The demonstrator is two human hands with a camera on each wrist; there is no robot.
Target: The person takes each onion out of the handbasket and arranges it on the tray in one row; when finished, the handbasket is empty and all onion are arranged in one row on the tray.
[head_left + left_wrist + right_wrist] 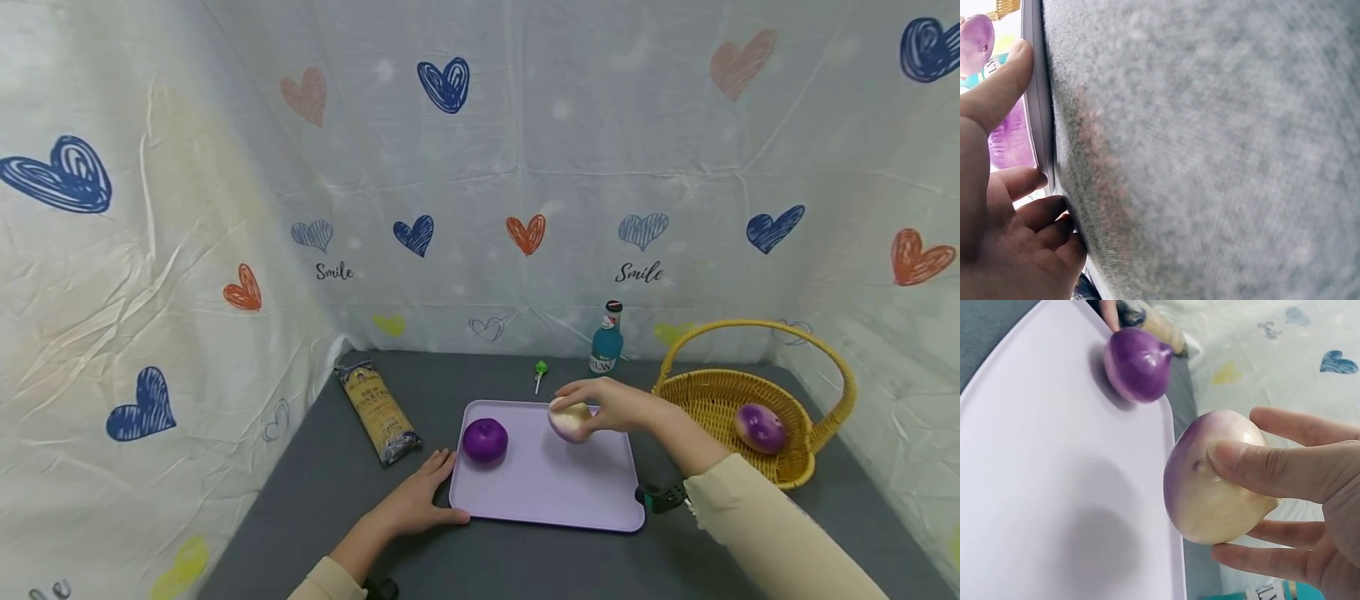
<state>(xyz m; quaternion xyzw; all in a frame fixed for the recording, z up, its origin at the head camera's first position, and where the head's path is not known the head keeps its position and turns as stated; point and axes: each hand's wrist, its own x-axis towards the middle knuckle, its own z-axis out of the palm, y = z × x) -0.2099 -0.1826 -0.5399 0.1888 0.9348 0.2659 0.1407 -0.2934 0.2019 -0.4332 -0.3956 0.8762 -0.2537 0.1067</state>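
My right hand (609,404) holds a white and purple turnip (1216,481) above the right back part of a lilac tray (555,492). The right wrist view has the thumb pressed on its near side, fingers behind it, and a shadow on the tray below. A deep purple onion-like vegetable (484,441) sits at the tray's left side. My left hand (416,497) rests at the tray's left front corner, fingers along the left edge and thumb at the front edge. In the left wrist view, the thumb and index fingertip touch the tray rim (1036,106).
To the right stands a yellow wicker basket (701,400) with a tall handle and a purple and white vegetable (760,428) inside. Behind the tray are a blue bottle (607,340) and a green lollipop (541,371). A yellow-brown packet (378,412) lies at the left.
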